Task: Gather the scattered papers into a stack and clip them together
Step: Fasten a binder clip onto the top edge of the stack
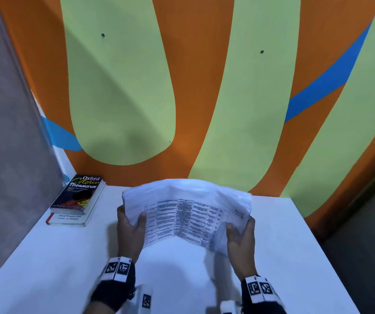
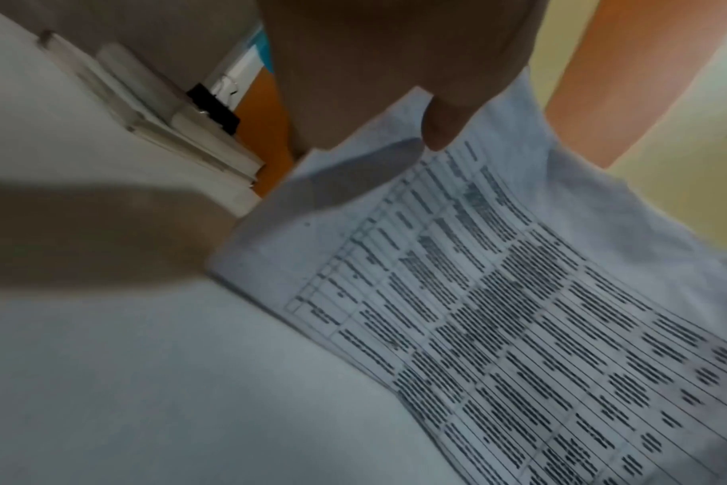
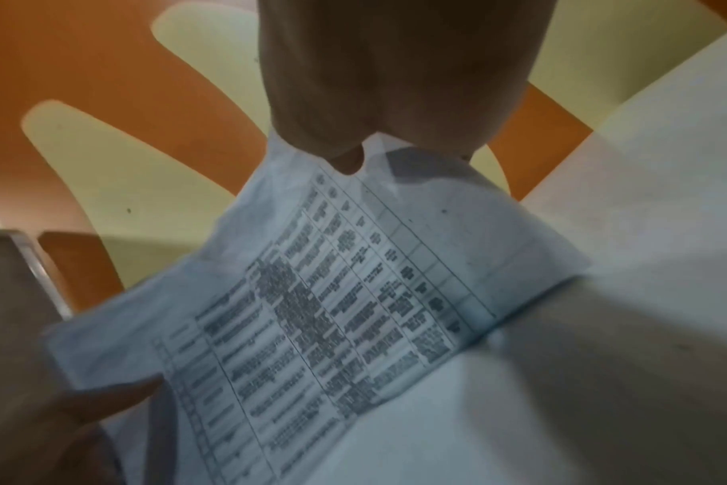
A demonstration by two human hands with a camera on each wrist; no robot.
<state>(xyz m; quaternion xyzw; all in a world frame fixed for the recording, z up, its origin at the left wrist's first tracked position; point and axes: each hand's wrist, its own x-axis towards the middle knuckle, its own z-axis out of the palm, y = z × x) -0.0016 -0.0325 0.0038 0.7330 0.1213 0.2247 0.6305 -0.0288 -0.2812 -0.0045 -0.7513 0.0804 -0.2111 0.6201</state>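
A stack of white papers (image 1: 186,214) with a printed table on the top sheet stands tilted on its lower edge on the white table (image 1: 46,257), bowed in the middle. My left hand (image 1: 131,223) grips its left side, thumb on the front. My right hand (image 1: 242,232) grips the right side the same way. The printed sheet (image 2: 499,311) fills the left wrist view under my left thumb (image 2: 440,128). In the right wrist view the same papers (image 3: 333,295) hang from my right thumb (image 3: 345,164). A black binder clip (image 2: 213,108) lies by the books near the wall.
Two stacked books (image 1: 77,200), an Oxford thesaurus on top, lie at the table's back left corner. An orange, green and blue painted wall (image 1: 204,87) rises right behind the table. A grey partition (image 1: 5,132) closes the left side.
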